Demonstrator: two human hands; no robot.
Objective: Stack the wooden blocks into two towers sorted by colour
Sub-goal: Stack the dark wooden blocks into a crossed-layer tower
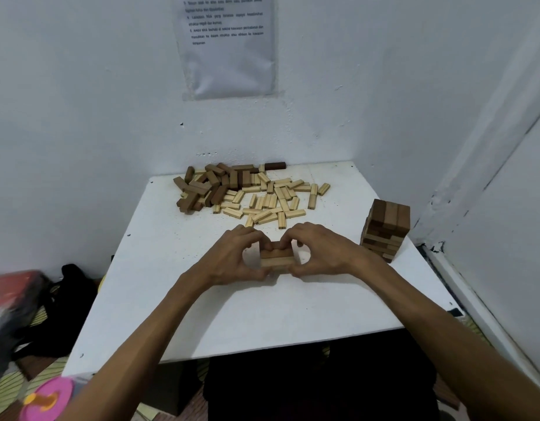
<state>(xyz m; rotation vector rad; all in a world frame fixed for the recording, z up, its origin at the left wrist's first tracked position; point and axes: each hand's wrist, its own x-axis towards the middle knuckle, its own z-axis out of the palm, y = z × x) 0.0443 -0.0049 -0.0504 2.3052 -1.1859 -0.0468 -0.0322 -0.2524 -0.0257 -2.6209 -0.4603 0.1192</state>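
Note:
A small stack of light wooden blocks [276,258] stands in the middle of the white table [232,314]. My left hand [232,259] grips its left side and my right hand [320,252] grips its right side, fingers curled round the blocks. A pile of loose dark brown blocks [208,185] lies at the back left. Loose light blocks [271,199] are scattered beside it. A dark tower [385,227] stands at the table's right edge, with some lighter layers low down.
White walls close in behind and to the right of the table. A printed sheet [227,44] hangs on the back wall. A black bag [59,299] and a pink round object [47,399] lie on the floor at the left.

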